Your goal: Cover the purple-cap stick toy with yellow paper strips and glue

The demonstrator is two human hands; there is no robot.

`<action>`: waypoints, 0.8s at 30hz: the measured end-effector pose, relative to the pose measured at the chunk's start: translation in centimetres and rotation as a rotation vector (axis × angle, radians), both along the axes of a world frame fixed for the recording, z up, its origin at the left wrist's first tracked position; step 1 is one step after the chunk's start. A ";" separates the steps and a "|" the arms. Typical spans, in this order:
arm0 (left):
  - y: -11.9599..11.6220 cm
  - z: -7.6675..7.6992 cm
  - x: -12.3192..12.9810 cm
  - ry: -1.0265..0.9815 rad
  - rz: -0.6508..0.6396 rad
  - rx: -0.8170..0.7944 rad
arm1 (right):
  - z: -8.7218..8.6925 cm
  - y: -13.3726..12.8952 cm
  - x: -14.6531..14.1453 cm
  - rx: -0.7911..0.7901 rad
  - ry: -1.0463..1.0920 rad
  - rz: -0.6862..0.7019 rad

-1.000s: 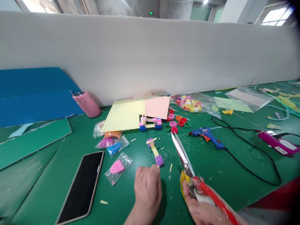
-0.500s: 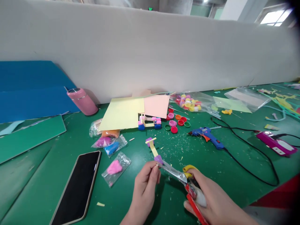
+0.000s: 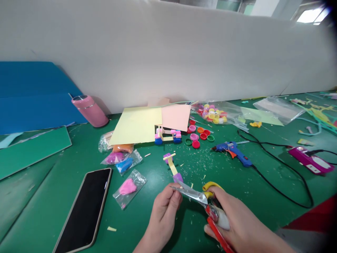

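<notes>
In my right hand [image 3: 231, 218] is a pair of scissors [image 3: 193, 195]. A yellow loop, a red handle and a whitish part show around my fingers. The blades point left, their tips at my left hand [image 3: 165, 211]. Its thumb and forefinger are pinched together there, and whatever lies between them is too small to make out. Just beyond the blades lies a small piece with a pale yellow strip [image 3: 172, 167], a crosswise stick and purple blocks [image 3: 178, 177] at its ends. The near block is partly behind the scissors.
A blue glue gun [image 3: 231, 151] lies right, its cord trailing. Coloured rings [image 3: 195, 137] and a small blue-and-pink wheeled model [image 3: 167, 136] sit behind. Left are a phone [image 3: 84, 211], clay bags [image 3: 129, 188] and a pink bottle [image 3: 91, 110]. A white partition [image 3: 158, 52] closes the back.
The scissor blades have shifted slightly left, their tips now lying over my left fingertips. My left hand stays pinched in nearly the same place. The view has tilted slightly.
</notes>
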State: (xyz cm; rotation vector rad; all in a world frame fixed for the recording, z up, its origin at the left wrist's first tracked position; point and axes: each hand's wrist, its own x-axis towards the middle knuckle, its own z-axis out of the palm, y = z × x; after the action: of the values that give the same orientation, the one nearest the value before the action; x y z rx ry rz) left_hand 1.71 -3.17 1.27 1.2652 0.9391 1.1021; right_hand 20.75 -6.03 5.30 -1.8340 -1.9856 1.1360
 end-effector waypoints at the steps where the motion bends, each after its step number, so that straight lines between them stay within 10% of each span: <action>1: 0.0 0.0 0.0 0.011 0.000 0.006 | 0.0 0.0 0.1 -0.009 0.004 0.002; 24: 0.2 1.1 -0.2 0.113 -0.102 -0.026 | -1.4 -0.3 0.6 -0.001 -0.004 -0.033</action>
State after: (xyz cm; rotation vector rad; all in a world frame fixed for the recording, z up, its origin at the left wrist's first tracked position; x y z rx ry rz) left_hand 1.48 -2.99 2.41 1.3502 0.9598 0.9440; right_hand 21.36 -6.37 3.91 -1.8643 -1.9498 1.1245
